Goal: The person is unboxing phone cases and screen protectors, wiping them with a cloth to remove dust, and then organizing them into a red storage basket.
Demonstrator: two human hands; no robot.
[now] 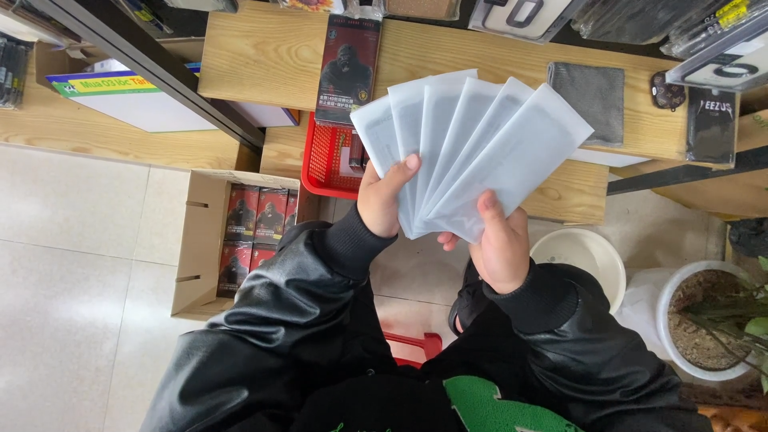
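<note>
Both hands, left hand (382,202) and right hand (499,244), grip fanned white sleeves (468,140)

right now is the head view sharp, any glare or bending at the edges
Head view: even, soft light, with sharp focus on the fanned pale sleeves held by the left hand and right hand; no motion blur; mild sheen on the black jacket sleeve; the wide lens tilts the shelf edges; the plant pot is cut off at the right.
</note>
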